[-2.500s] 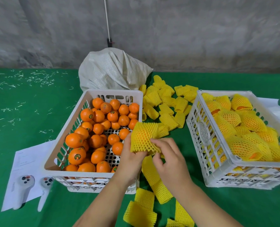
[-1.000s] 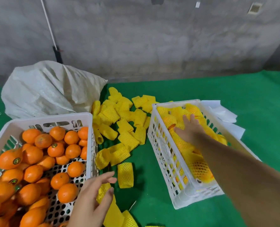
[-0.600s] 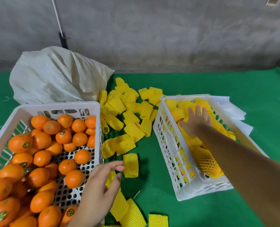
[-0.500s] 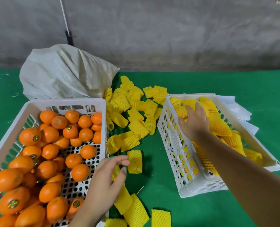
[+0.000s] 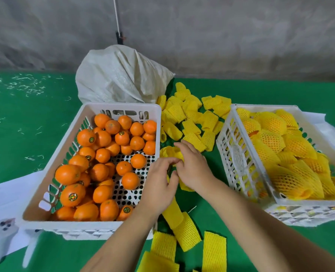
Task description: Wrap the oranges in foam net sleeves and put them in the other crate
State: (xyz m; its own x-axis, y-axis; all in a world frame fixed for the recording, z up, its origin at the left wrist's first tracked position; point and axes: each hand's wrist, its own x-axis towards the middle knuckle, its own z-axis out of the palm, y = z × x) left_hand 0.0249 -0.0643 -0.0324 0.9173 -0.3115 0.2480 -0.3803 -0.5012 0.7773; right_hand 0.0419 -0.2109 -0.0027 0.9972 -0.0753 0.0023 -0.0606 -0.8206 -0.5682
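1. The right hand (image 5: 194, 169), which half a second ago reached into the right crate (image 5: 241, 169), is now out of it and sits over the green desk (image 5: 25, 134) in the gap between the two crates.
2. Its fingers are curled down onto a yellow foam net sleeve (image 5: 167, 152) lying there just beside the left crate (image 5: 121, 108); they touch the sleeve, but whether they pinch it or only press on it I cannot tell.
3. The left hand (image 5: 160, 185) has moved up to meet the right one; the two now touch. Its fingers are bent, thumb and forefinger drawn together at the sleeve's near edge, and a firm grip cannot be confirmed.
4. The bare oranges (image 5: 108, 163) fill the left crate as before, none of them in either hand.
5. The wrapped oranges (image 5: 280, 154) lie heaped in the right crate.
6. Loose sleeves (image 5: 190, 118) are strewn on the desk between the crates' far ends, and more (image 5: 184, 232) lie near the forearms.
7. A white sack (image 5: 119, 79) stands behind the left crate, and white paper (image 5: 8, 195) lies under that crate's left side.
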